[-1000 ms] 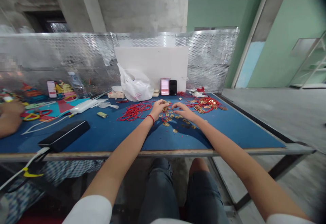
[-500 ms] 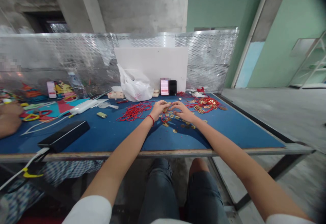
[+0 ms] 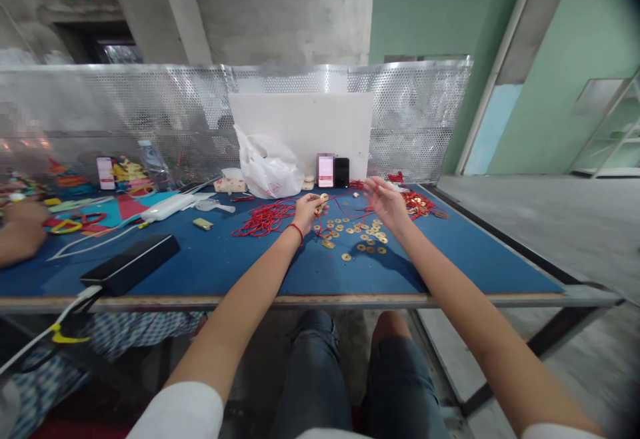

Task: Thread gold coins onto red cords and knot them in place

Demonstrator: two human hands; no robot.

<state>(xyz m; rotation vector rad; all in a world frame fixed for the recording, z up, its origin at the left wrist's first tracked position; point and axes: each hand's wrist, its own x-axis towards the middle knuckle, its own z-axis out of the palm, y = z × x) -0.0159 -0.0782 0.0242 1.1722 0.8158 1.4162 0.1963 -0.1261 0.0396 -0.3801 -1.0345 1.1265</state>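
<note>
My left hand [image 3: 307, 212] is closed in a pinch on a few round gold-coloured coins [image 3: 321, 208] with holes, held just above the table, with red cord about them. To the right, my right hand [image 3: 391, 207] is raised over the table, its fingers smeared by motion; whether they grip a cord does not show. Thin red cord [image 3: 356, 216] runs between the two hands. Loose coins [image 3: 364, 237] lie scattered on the blue tabletop below them. A tangle of red cord [image 3: 265, 218] rests left of my left hand.
Coins strung on red cord [image 3: 420, 204] are heaped at the right. Behind stand a white plastic bag [image 3: 270, 171], a lit phone [image 3: 325, 171] and a dark one [image 3: 341, 172]. A black box [image 3: 131, 264] with cables lies front left. Another person's hand [image 3: 23, 226] is at far left.
My right hand has moved away from my left, to the right and up, uncovering the coins on the table. My left hand keeps its pinch in nearly the same place.
</note>
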